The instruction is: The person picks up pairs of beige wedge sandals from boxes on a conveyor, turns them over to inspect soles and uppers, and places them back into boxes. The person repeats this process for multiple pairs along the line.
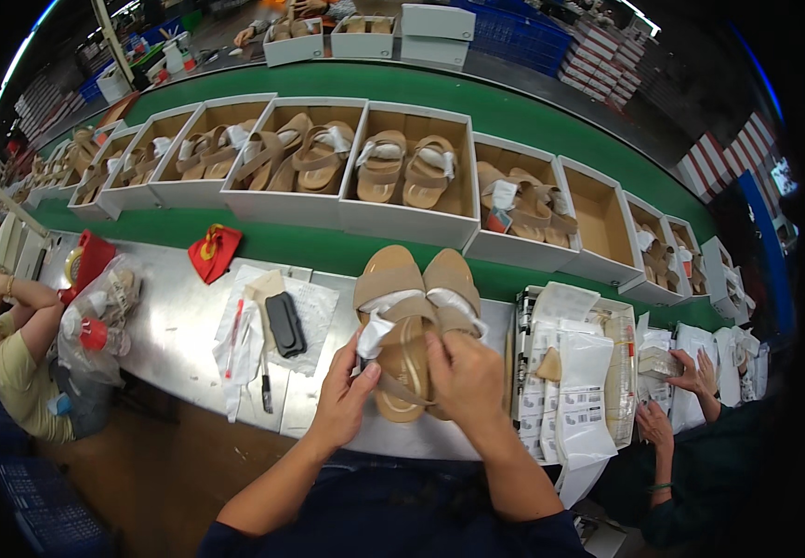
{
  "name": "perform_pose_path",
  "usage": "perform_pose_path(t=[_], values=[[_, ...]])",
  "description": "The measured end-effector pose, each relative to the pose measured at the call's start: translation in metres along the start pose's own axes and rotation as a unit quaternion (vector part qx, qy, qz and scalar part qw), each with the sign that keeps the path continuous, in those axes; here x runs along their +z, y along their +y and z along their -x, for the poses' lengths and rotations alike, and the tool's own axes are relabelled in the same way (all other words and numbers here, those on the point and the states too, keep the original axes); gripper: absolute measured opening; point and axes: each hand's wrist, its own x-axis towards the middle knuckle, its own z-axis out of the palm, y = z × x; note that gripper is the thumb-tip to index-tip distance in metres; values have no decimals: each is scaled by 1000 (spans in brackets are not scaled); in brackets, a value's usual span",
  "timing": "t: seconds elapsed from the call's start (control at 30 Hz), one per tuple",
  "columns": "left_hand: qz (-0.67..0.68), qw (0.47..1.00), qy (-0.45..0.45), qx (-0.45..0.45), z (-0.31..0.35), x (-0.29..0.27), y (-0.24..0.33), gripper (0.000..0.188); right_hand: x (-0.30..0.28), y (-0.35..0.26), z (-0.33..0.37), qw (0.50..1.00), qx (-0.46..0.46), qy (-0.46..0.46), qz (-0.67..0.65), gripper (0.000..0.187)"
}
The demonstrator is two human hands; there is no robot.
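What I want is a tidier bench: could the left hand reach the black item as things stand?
Probably yes, though the left hand is busy at the sandal: the black item lies to its left on white paper, uncovered, with nothing visible standing between.

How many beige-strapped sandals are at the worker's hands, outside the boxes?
2: the first sandal, between the left hand and right hand; the second sandal, beside it, partly hidden by the right hand.

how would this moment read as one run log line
left hand: gripping tan strapped sandals | right hand: gripping same pair | beyond: open white cardboard boxes on green belt
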Motion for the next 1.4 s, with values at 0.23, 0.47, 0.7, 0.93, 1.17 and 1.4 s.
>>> perform_pose_path(t=[0.23,0.47,0.7,0.93,1.17,1.4], values=[[46,992,70,-94,19,-35,-23,60,4,-18,22,989,51,-66,-126,21],[27,986,146,-75,14,-30,-12,39,5,46,53,923,236,-140,-271,58],[64,979,179,-78,14,-40,-24,39,21,63,71,825,261,-141,-480,56],[50,980,162,-107,23,-43,-18,40,26,71,78,860,235,-128,-435,57],[45,993,82,-77,46,-51,-46,64,25,44,92,822,267,-247,-438,71],[111,971,98,-186,8,-48,-55,54,63,51,80,811,377,-131,-428,38]])
